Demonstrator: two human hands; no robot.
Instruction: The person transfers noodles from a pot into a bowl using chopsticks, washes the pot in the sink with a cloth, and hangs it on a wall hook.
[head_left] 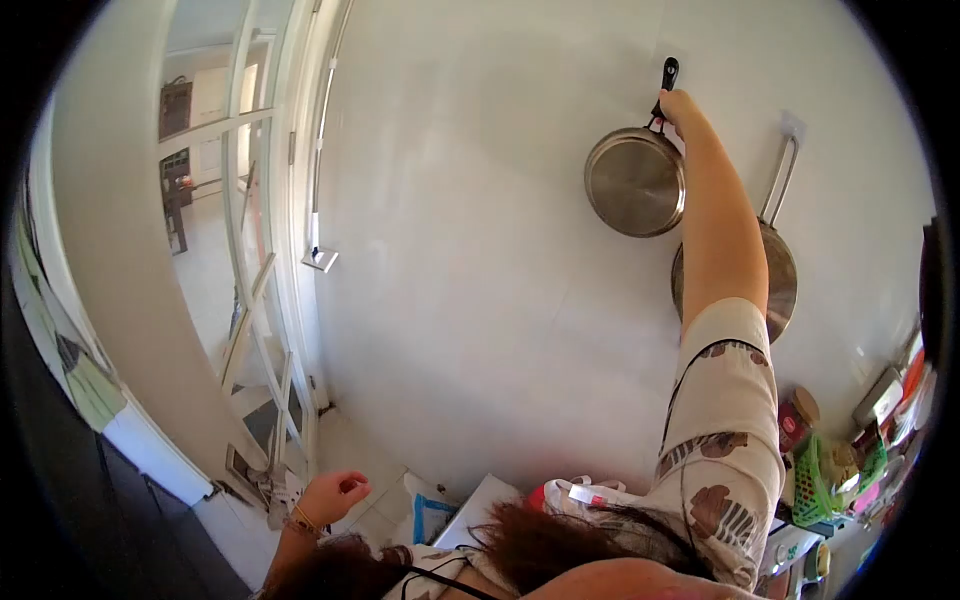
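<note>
My right hand (pixel 678 107), arm stretched up to the wall, is closed around the black handle of a round steel frying pan (pixel 634 185). The pan hangs handle-up against the wall, and its bare metal face shows. Behind my forearm and partly hidden by it, a second metal pan (pixel 781 268) hangs by a long looped handle from a wall hook (pixel 792 125). Low on the left, my left hand (pixel 335 497) is held away from the wall with its fingers curled in. Nothing shows in it.
A glass-paned door (pixel 265 290) stands at the left. Beside its frame hangs a long-handled squeegee-like tool (pixel 320 260). To the lower right are a green plastic basket (pixel 812 485) and a red jar (pixel 795 420). White bags (pixel 590 492) sit below the wall.
</note>
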